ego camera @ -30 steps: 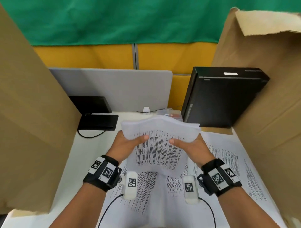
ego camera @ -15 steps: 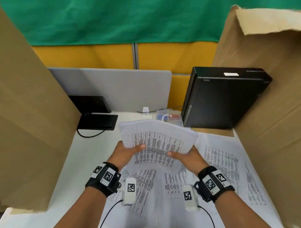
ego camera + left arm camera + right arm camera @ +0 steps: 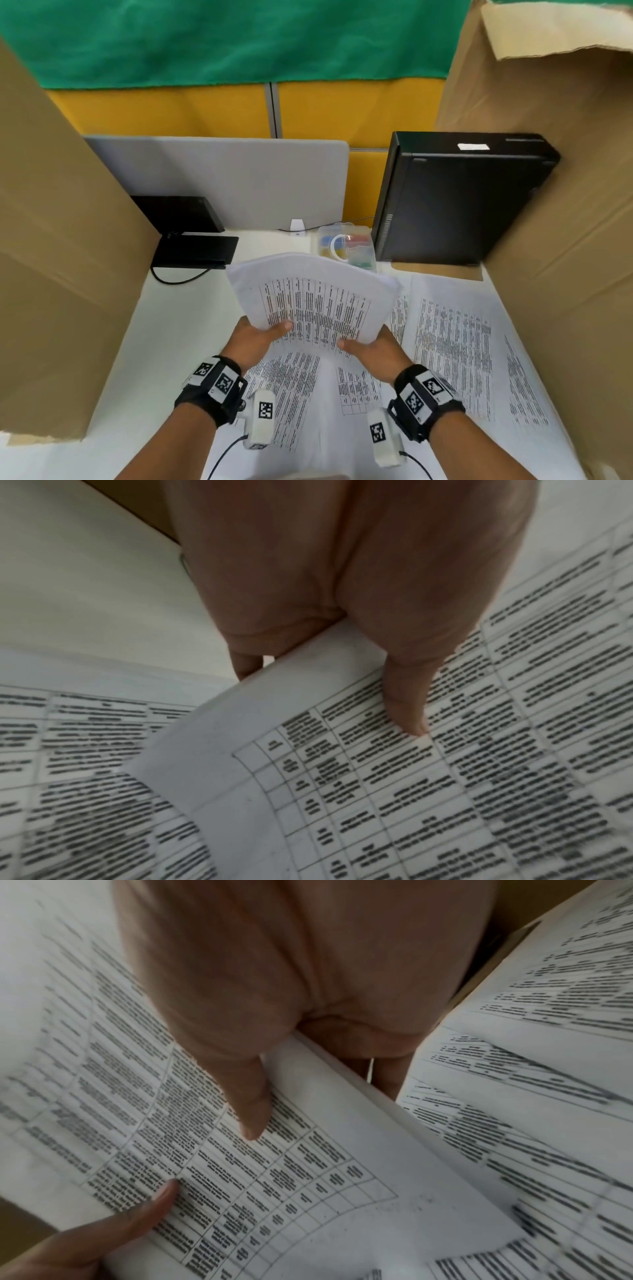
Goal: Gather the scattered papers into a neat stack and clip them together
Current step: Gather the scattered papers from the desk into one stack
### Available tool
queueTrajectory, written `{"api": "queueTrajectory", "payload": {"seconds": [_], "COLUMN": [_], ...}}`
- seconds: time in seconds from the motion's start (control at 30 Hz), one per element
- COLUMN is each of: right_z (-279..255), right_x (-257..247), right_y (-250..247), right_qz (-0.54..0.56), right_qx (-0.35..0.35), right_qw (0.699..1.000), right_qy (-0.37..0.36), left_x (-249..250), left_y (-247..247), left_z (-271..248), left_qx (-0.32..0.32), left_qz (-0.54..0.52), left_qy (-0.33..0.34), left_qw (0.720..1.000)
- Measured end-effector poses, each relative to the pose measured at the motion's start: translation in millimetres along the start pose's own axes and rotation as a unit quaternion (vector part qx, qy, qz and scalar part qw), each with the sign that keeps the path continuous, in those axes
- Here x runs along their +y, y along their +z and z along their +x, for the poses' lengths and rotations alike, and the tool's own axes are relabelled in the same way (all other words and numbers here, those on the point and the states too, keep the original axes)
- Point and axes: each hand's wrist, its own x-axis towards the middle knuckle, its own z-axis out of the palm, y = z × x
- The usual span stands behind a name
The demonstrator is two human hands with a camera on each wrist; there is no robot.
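Observation:
I hold a bundle of printed papers [image 3: 315, 301] above the desk, tilted away from me, its far edge bowed. My left hand [image 3: 260, 337] grips its near left corner, thumb on top [image 3: 407, 710] and fingers underneath. My right hand [image 3: 368, 347] grips the near right edge the same way, thumb [image 3: 251, 1112] on the printed table. More printed sheets [image 3: 452, 346] lie flat on the white desk [image 3: 178, 329] under and to the right of the bundle. A clear plastic box of coloured clips [image 3: 346, 245] stands behind the bundle.
Tall cardboard walls stand at the left [image 3: 58, 260] and right [image 3: 561, 240]. A black computer case [image 3: 455, 202] stands at the back right, a black device with a cable [image 3: 195, 250] at the back left, a grey divider panel [image 3: 219, 178] behind.
The bundle and both hands have moved down and toward me, tilting flatter. The clip box behind it has come into full view.

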Motion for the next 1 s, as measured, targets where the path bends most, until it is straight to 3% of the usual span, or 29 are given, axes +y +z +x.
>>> {"api": "queueTrajectory", "payload": {"seconds": [0.13, 0.3, 0.43, 0.5, 0.57, 0.7, 1.0], "right_z": [-0.3, -3.7, 0.6, 4.1, 4.6, -2.7, -12.0], "right_x": [-9.1, -9.9, -0.1, 12.6, 28.1, 56.0, 61.3], "right_y": [-0.6, 8.9, 34.3, 45.6, 54.0, 71.3, 81.4], "right_qz": [0.021, 0.050, 0.043, 0.000, -0.063, -0.177, -0.197], "right_qx": [-0.002, 0.009, 0.013, 0.043, 0.044, -0.025, -0.001], "right_qw": [1.000, 0.999, 0.999, 0.998, 0.995, 0.978, 0.975], "right_qy": [-0.020, -0.003, 0.024, 0.036, 0.055, 0.105, 0.101], "left_x": [5.2, 3.5, -17.7, -33.5, -47.1, -54.8, -62.4], "left_y": [-14.0, -53.7, -78.2, -82.4, -76.8, -53.0, -34.8], "left_z": [0.2, -4.9, 0.3, 5.5, 6.6, 5.3, 11.3], "left_qx": [0.063, 0.090, 0.059, 0.043, 0.036, 0.031, 0.007], "left_qz": [0.015, -0.003, 0.034, 0.097, 0.184, 0.277, 0.248], "left_qy": [0.015, 0.037, -0.045, -0.128, -0.166, -0.172, -0.139], "left_qw": [0.998, 0.995, 0.997, 0.986, 0.968, 0.945, 0.959]}}
